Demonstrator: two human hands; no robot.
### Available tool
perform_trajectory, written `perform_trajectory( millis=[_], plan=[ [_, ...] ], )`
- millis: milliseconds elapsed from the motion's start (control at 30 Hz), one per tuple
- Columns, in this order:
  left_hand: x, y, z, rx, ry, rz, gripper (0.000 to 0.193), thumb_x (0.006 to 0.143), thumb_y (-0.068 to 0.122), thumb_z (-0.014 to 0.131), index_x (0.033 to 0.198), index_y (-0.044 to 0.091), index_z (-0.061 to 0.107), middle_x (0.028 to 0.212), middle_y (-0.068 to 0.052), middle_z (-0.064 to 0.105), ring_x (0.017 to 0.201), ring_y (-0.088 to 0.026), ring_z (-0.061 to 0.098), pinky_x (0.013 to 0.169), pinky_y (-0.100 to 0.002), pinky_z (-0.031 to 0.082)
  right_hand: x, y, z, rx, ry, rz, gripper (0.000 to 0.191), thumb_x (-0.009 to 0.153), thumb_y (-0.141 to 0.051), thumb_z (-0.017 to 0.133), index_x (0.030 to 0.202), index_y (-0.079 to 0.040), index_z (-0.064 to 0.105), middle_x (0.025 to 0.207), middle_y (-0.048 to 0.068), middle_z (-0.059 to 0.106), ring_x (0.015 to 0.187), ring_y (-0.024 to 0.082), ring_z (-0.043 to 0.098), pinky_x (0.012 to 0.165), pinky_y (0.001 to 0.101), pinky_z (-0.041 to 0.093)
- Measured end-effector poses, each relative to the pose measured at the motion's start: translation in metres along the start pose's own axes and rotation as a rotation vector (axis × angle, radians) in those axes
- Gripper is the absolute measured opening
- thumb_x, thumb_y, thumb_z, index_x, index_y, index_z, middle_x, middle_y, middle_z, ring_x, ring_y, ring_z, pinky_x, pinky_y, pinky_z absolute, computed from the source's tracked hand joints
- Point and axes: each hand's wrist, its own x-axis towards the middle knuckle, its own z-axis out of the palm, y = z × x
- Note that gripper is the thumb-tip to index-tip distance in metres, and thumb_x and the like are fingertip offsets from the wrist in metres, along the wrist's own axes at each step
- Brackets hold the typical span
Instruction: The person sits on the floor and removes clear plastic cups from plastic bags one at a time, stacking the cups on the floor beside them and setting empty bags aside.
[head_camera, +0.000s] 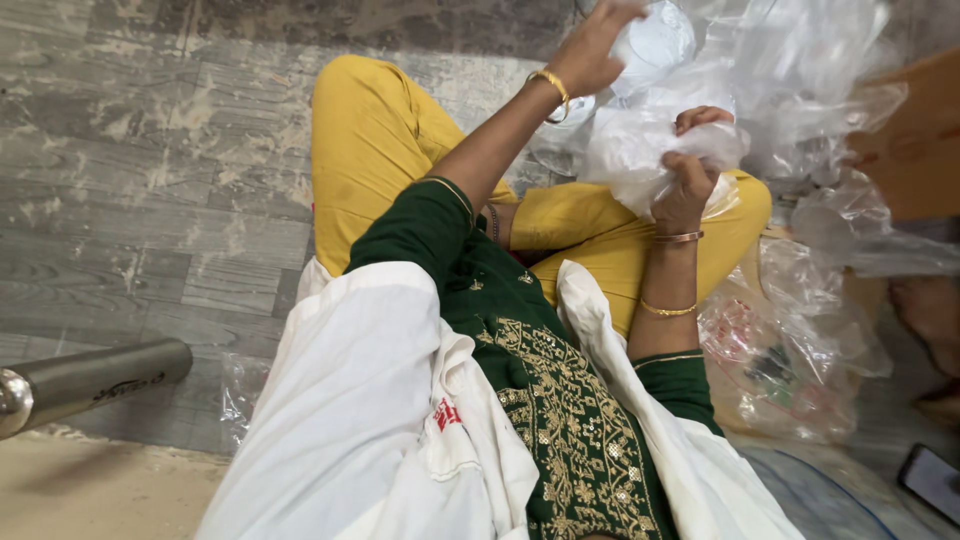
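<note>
Upper centre: left hand (588, 55) fingers curled onto a clear plastic bag (655, 42), contents unclear. Right hand (686, 185) clenched around a bunched white plastic bag (640, 150). Steel flask (85, 380) lower left.

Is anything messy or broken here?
Nothing looks broken. Crumpled clear plastic bags lie piled loosely on the grey floor. The right hand grips a bunched white plastic bag, and the left hand touches a round white plastic piece.
</note>
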Motion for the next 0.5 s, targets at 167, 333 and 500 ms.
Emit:
perform_trajectory(
  millis=[167, 333, 500],
  plan=[
    [-0.047, -0.016, -0.001, 0.527, -0.471, -0.197, 0.08, 0.084, 0.01, 0.06, 0.155, 0.031, 0.032, 0.164, -0.008, 0.022, 0.145, -0.047, 0.027, 0.106, -0.061, 0.037, -0.001, 0.022, -0.019, -0.031, 0.016, 0.045, 0.033, 0.085, 0.003, 0.068, 0.118, 0.0, 0.062, 0.117, 0.008, 0.061, 0.115, 0.02, 0.056, 0.111, 0.0342, 0.043],
    [-0.067, -0.029, -0.011, 0.695, -0.629, -0.272, 0.088, 0.084, 0.02, 0.068, 0.16, 0.035, 0.026, 0.171, 0.001, 0.013, 0.152, -0.038, 0.023, 0.11, -0.067, 0.032, -0.001, 0.04, -0.032, 0.059, 0.123, 0.159, 0.026, 0.096, 0.001, 0.076, 0.12, -0.001, 0.066, 0.116, 0.003, 0.063, 0.104, 0.015, 0.053, 0.098, 0.031, 0.043],
    [-0.083, -0.049, -0.035, 0.858, -0.664, -0.321, 0.075, 0.087, 0.025, 0.065, 0.157, 0.03, 0.037, 0.164, 0.0, 0.033, 0.149, -0.036, 0.032, 0.111, -0.069, 0.032, -0.005, 0.039, -0.03, 0.024, 0.081, 0.128, 0.032, 0.097, -0.001, 0.078, 0.122, -0.009, 0.059, 0.121, 0.002, 0.063, 0.114, 0.015, 0.058, 0.106, 0.0293, 0.047]
  ],
)
